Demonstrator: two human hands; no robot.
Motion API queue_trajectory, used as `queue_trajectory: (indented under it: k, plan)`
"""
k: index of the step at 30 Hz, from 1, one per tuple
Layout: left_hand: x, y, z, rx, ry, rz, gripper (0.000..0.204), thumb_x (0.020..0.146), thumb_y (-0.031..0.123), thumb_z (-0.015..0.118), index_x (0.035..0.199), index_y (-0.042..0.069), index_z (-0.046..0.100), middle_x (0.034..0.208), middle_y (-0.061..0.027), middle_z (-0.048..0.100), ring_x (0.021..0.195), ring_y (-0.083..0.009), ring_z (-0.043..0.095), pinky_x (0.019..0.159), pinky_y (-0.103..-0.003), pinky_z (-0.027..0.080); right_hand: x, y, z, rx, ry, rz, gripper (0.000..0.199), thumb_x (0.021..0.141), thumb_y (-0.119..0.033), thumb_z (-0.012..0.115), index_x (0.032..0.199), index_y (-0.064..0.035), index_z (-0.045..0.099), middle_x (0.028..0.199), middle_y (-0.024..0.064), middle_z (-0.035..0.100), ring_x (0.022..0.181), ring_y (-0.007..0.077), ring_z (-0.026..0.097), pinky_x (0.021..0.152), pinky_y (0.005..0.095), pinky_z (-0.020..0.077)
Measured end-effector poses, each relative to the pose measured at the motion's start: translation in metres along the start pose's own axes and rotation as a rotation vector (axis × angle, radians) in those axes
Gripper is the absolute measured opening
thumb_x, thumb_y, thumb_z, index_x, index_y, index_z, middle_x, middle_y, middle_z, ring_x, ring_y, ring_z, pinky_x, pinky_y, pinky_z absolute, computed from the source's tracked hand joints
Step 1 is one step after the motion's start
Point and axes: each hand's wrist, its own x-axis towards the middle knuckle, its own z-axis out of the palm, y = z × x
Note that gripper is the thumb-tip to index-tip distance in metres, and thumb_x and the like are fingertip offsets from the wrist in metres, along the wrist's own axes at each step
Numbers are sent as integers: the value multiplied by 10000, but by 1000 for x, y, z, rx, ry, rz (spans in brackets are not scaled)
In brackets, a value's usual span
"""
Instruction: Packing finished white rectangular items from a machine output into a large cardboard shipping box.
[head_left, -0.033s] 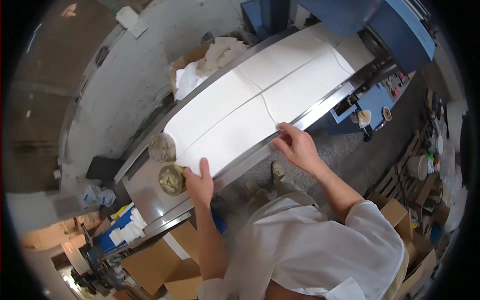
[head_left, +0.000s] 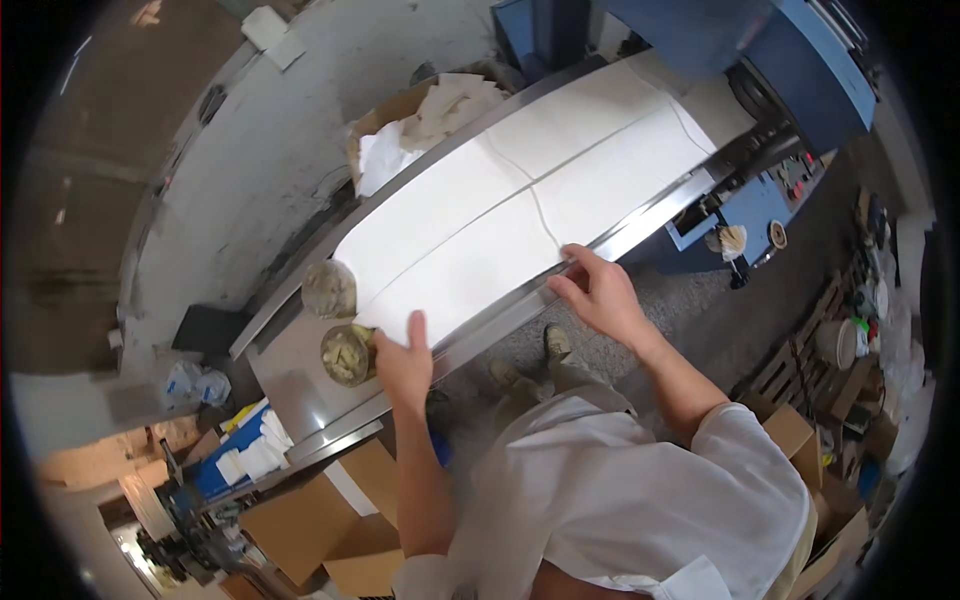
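Note:
Rows of white paper sheets point(head_left: 450, 270) lie along a long metal trough point(head_left: 500, 325), split by a lengthwise line and a wavy crosswise gap. My left hand point(head_left: 404, 368) rests at the near left end of the paper, thumb and forefinger spread. Its forefinger is beside a round, clear-looking weight with yellowish contents point(head_left: 346, 355). A second round greyish weight point(head_left: 329, 289) stands against the far row's end. At the trough's near rim, my right hand point(head_left: 602, 295) has thumb and forefinger apart, fingertips at the paper's edge by the gap. Its other fingers are partly hidden.
A blue machine point(head_left: 800, 60) stands over the trough's far right end. Behind the trough is a carton of crumpled paper point(head_left: 440, 110). An open cardboard box point(head_left: 305, 525) sits at lower left. Pallets point(head_left: 800, 340) and clutter line the right side.
The whole view has shifted slightly. Both hands keep nearly the same places at the paper, and the weights stay at its end.

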Motion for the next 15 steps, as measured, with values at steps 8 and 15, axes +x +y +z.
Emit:
queue_trajectory:
  k: [8, 15]
  plan:
    - [-6, -10, 2, 132, 122, -28, 820, 888, 524, 689, 1357, -116, 483, 1215, -332, 635, 1164, -461, 606, 1006, -461, 456, 12, -3, 6, 260, -246, 96, 717, 911, -265, 751, 1449, 81, 429, 748, 78, 697, 587, 69, 570, 485, 233, 428]
    - [-8, -45, -17, 64, 167, -6, 716, 871, 474, 732, 1264, -101, 563, 1136, -301, 677, 1102, -440, 644, 935, -437, 500, 18, -21, 16, 305, -461, 129, 641, 906, -239, 745, 1386, 107, 498, 684, 56, 639, 566, 86, 541, 503, 252, 429]
